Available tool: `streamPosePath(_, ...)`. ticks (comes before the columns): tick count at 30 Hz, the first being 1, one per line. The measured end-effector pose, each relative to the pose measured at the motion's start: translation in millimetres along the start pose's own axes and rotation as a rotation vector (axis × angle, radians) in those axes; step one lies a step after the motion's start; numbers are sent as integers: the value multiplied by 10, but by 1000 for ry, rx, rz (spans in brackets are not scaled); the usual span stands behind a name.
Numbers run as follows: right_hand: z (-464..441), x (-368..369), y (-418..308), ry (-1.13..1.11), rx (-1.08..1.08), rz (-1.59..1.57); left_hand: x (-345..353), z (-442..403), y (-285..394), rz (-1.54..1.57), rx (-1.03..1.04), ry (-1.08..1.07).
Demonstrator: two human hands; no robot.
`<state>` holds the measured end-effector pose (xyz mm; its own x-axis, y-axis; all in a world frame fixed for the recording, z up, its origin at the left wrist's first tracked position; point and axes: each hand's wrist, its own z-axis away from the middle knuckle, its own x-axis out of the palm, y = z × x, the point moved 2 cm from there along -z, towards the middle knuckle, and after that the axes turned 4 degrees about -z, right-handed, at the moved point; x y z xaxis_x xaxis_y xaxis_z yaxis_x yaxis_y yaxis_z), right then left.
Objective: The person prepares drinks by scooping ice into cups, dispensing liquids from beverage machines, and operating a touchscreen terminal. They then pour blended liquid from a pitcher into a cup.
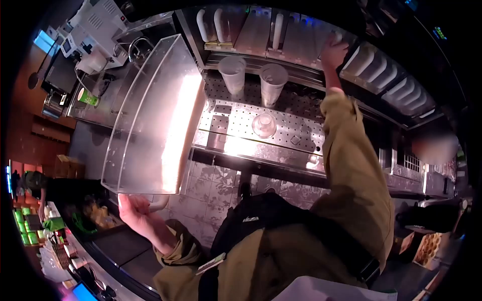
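Note:
A large clear box-shaped container (150,120) is tilted at the left of the counter. My left hand (138,213) is closed at its lower end, by a pale handle. My right hand (333,52) reaches to the row of lidded containers at the back; its fingers are bent by a small pale piece there, and what they hold, if anything, is too small to tell. Two tall clear cups (232,75) (272,83) stand on the perforated metal counter (296,120). Nearer the front edge of the counter is a small clear cup (264,125).
White-handled containers (371,65) line the back right. A sink tap (135,47), a white machine (100,30) and a green cup (87,97) are at the upper left. Another person (35,181) stands far left. A tray of round items (428,249) lies lower right.

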<state>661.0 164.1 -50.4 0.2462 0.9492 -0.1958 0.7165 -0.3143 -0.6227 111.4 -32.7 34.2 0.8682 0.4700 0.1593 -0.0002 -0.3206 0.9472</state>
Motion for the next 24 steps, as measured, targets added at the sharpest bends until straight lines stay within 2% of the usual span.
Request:
streamPosePath(1,123,-274,-185,46,-106,1,21,-34,-34,4,30,-11)
streamPosePath(2,330,-590,-472,-129,-161,-155,14,-86,-89,-12,39,-12)
streamPosePath(3,509,-629,-698,-147,-481,-333,8,-138,-128,-30,50,-8)
streamPosePath(4,654,-690,-1083,-653,-397,-434,12,-185,-147,-26,44,-26)
streamPosePath(5,829,-771,-1447,-1122,-222,-435,30,-230,-158,-28,36,-46)
streamPosePath(6,956,-697,-1718,-1399,-344,-381,58,-266,-170,-28,22,-68)
streamPosePath(9,1405,-31,-1780,-1634,-456,-199,225,-359,-166,20,-12,-59)
streamPosePath(11,1559,241,-1732,-1608,-618,-168,281,-450,-241,39,-58,-63)
streamPosePath(14,1718,251,-1497,-1975,-350,-23,382,-600,-343,8,-77,-115)
streamPosePath(15,1515,-214,-1721,-1918,-443,-65,440,-640,-371,26,-92,-127)
streamPosePath(16,1373,-556,-1890,-1727,-549,-22,503,-678,-411,45,-105,-143)
streamPosePath(17,1310,-746,-1906,-1552,-640,-98,565,-708,-446,60,-122,-162)
streamPosePath(19,1195,-989,-1796,-1298,-689,-203,708,-775,-477,69,-103,-206)
streamPosePath(20,1091,-1117,-1764,-1315,-632,-233,783,-789,-500,60,-104,-209)
streamPosePath(21,989,-1260,-1707,-1202,-673,-342,857,-799,-506,49,-106,-211)
streamPosePath(24,648,-1804,-1570,-1135,-551,-492,1090,-854,-620,121,-126,-302)
